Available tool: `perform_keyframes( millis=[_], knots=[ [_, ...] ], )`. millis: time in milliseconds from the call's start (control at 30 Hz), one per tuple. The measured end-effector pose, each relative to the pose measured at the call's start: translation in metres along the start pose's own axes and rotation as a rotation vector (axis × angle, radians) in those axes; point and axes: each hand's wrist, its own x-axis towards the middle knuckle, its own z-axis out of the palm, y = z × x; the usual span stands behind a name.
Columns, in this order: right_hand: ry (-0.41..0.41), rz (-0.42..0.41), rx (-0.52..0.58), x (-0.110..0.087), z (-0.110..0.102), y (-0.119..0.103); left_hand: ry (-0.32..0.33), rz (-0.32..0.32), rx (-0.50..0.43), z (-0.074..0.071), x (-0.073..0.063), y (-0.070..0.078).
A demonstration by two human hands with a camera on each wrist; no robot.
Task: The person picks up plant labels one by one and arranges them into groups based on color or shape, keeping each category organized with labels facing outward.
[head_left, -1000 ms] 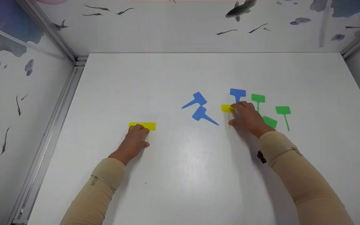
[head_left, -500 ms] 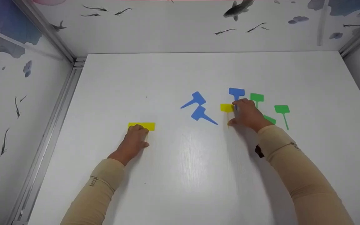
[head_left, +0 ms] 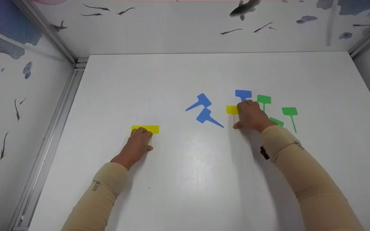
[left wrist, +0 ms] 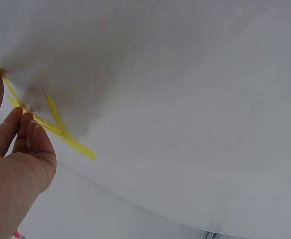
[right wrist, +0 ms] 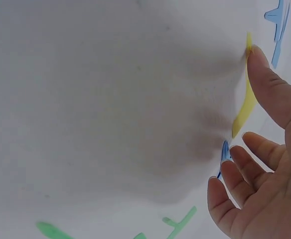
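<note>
Left of me, the left hand (head_left: 134,144) rests relaxed fingers on two yellow tags (head_left: 154,129); the right hand (head_left: 252,116), fingers spread, touches a third tag (head_left: 231,110). Sorting seems partway: blue tags (head_left: 207,116), green tags (head_left: 290,111) remain scattered.

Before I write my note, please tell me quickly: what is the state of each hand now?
Left hand: open, fingertips touching the yellow tags.
Right hand: open, thumb touching a single yellow tag.

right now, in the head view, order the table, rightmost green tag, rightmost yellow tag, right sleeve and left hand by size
1. Table
2. Right sleeve
3. Left hand
4. Rightmost green tag and rightmost yellow tag: unranked, they look alike and the right hand partly covers the yellow
</note>
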Motion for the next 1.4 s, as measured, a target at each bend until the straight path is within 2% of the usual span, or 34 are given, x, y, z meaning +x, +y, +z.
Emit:
perform_keyframes(
  millis=[167,367,600,1033,1400],
  knots=[
    [-0.021,0.030,-0.027,0.0037,-0.0011,-0.0032,-0.005,-0.007,-0.013,-0.0008,-0.0008,0.0008],
    [-0.044,0.047,-0.007,0.0047,-0.0041,-0.0066,-0.005,-0.009,-0.011,-0.0005,-0.0010,0.0005],
    [-0.063,0.047,0.005,0.0058,-0.0064,-0.0054,0.001,0.010,0.003,-0.0014,0.0006,-0.0009],
    [-0.074,0.038,0.039,0.0060,-0.0090,-0.0056,-0.008,-0.005,-0.004,-0.0014,0.0007,-0.0004],
    [-0.063,0.069,0.136,0.0054,-0.0053,-0.0069,-0.006,-0.001,0.001,-0.0004,0.0010,-0.0011]
  ],
)
